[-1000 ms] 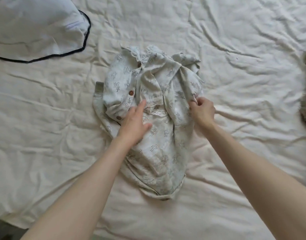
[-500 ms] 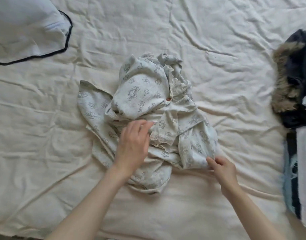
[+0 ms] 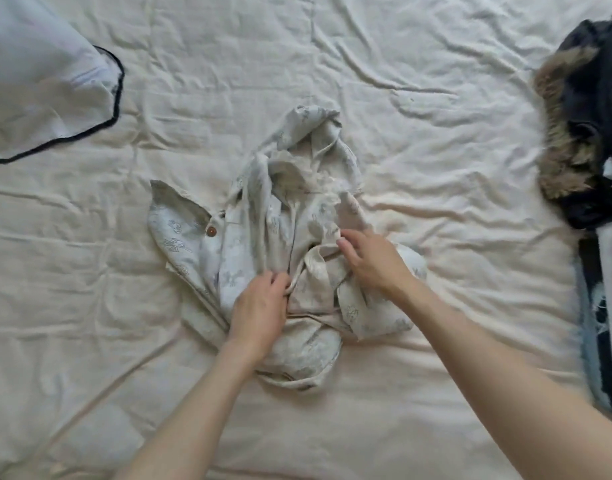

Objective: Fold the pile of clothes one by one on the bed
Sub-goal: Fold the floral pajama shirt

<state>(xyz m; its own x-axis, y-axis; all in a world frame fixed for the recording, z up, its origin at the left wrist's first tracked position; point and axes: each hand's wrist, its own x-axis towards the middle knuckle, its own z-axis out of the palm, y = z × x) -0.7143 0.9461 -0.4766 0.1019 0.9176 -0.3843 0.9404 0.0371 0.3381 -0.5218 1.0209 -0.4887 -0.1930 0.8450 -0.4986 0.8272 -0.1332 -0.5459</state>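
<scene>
We find no brand, label or readable writing anywhere; the only markings are the small grey-blue printed figures scattered over the pale garment (image 3: pixel 263 237), too soft to make out as anything more than little motifs. A round brown button (image 3: pixel 211 231) sits on its left flap.

The garment lies crumpled in the middle of the bed (image 3: pixel 436 168), partly bunched, with one flap spread flat toward the left and a peak of cloth rising at the far side. Our left hand (image 3: pixel 259 310) rests on its near part with the fingers curled in, pinching a fold of the fabric at the fingertips. Our right hand (image 3: pixel 373 261) lies on the cloth just beside it, fingers loosely bent and reaching into the folds; we cannot tell whether it grips anything.

The bed is covered by a cream sheet, heavily creased all over. At the far left corner lies a white pillow (image 3: pixel 37 81) edged with dark piping. Along the right edge sits the pile of clothes (image 3: pixel 595 133): a dark garment with a brown fur trim, and below it pale and blue denim-like fabric, partly cut off by the frame.
</scene>
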